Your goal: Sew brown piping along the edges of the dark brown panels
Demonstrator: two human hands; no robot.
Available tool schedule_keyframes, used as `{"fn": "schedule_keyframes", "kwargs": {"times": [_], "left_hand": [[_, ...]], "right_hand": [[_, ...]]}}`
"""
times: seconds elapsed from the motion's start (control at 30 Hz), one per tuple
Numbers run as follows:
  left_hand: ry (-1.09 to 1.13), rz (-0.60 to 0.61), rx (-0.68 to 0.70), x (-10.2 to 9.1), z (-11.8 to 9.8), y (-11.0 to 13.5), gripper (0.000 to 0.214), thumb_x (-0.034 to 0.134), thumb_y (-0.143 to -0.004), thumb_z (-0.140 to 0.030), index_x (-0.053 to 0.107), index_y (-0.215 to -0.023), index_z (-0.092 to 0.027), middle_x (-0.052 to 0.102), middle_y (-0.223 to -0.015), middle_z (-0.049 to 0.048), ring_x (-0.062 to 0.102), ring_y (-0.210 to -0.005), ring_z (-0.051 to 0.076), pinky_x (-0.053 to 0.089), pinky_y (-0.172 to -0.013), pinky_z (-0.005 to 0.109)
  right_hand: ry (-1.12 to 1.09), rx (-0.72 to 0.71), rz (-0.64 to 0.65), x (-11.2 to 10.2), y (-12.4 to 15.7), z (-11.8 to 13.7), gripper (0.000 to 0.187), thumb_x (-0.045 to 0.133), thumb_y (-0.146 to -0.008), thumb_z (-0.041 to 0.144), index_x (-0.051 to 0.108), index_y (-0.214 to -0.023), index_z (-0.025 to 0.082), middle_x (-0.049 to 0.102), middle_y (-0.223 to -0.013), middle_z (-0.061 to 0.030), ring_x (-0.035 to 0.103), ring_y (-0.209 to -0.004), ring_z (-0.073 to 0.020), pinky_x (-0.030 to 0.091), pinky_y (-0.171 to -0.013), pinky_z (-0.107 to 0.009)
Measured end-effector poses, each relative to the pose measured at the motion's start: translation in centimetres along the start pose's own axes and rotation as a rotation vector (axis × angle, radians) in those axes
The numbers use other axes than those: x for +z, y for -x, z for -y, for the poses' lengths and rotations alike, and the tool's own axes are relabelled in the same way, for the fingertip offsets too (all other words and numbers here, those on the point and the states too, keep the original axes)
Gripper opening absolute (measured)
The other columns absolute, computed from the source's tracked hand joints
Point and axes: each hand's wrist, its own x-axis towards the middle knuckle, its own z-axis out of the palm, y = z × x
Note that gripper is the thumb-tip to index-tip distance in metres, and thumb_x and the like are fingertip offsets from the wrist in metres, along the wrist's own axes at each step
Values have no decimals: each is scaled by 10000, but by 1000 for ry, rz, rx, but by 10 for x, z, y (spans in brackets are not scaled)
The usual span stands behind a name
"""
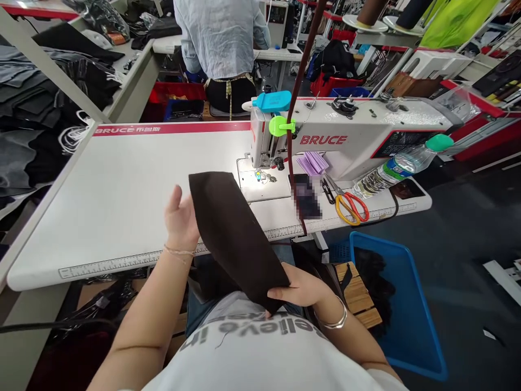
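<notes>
A dark brown cloth panel (232, 239) hangs in the air over the front edge of the white sewing table (122, 179). My right hand (297, 288) is shut on its lower end. My left hand (181, 220) stands upright with fingers apart, its palm side against the panel's left edge. Ahead, the white BRUCE sewing machine (345, 138) stands on the table, its needle area lit. Orange-handled scissors (350, 209), folded purple cloth pieces (312, 163) and a pixelated, unreadable object (307, 198) lie near it.
A water bottle (401, 165) lies on the table's right end. Below right, a blue tray (391, 304) holds dark cloth beside a wooden stool (356, 293). Black cloth (52, 92) is piled at left. A co-worker's back (220, 38) is beyond the machine.
</notes>
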Motion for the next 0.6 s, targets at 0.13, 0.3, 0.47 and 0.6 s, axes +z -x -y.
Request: {"fn": "schedule_keyframes", "kwargs": {"times": [0.13, 0.3, 0.47, 0.6], "left_hand": [[111, 19, 21, 15, -11, -26, 544, 323, -943, -569, 659, -1033, -150, 741, -959, 72, 589, -1181, 221, 470, -1018, 352], [26, 235, 235, 32, -46, -52, 500, 209, -1006, -406, 595, -1103, -103, 651, -1256, 80, 525, -1268, 181, 422, -1076, 319], [-52, 271, 408, 38, -85, -84, 245, 331, -953, -89, 496, -1133, -99, 639, -1217, 51, 545, -1226, 133, 371, -1121, 356], [-292, 114, 379, 16, -78, -116, 380, 478, -842, 18, 463, -1171, -171, 680, -1050, -25, 610, -1067, 98, 430, -1068, 355]], "right_hand": [[131, 62, 13, 0, 3, -18, 400, 459, -976, 365, 701, -759, 134, 729, -744, -43, 656, -676, -158, 500, -681, -254], [335, 195, -41, 7, 6, -48, 273, 500, -935, 228, 678, -748, 139, 696, -717, -24, 605, -637, -142, 442, -635, -237], [417, 331, -126, 16, 20, -71, 139, 541, -887, 184, 651, -807, 154, 683, -794, -24, 586, -681, -148, 394, -612, -229], [445, 429, -182, 20, 33, -83, 83, 577, -856, 183, 655, -843, 157, 700, -870, -56, 616, -737, -174, 408, -646, -239]]}}
